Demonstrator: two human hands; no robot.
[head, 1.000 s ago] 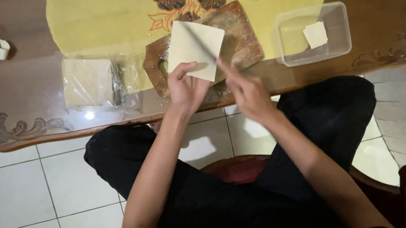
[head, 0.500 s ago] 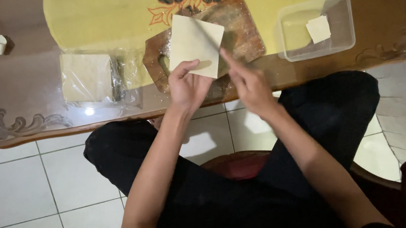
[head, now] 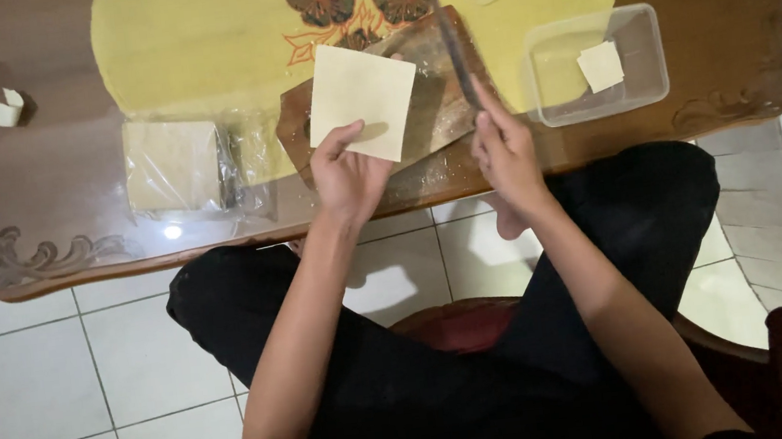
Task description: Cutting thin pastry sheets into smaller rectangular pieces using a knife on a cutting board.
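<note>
My left hand [head: 345, 171] pinches the near edge of a pale square dough sheet [head: 361, 99] and holds it up over a brown wooden board [head: 438, 118]. My right hand [head: 501, 145] is closed around the handle of a dark knife [head: 454, 53], whose blade points away from me across the board's right side. Both hands are at the near edge of the glass-topped table [head: 67, 176].
A clear bag with a stack of pale sheets [head: 174, 165] lies left of the board. A clear plastic tub [head: 599, 64] holding a small folded piece stands to the right. Small white pieces [head: 2, 110] sit at the far left. A yellow patterned mat [head: 197, 36] covers the table's middle.
My right hand has left the sheet's edge, moved right, and now grips the knife. My left hand still holds the sheet up.
</note>
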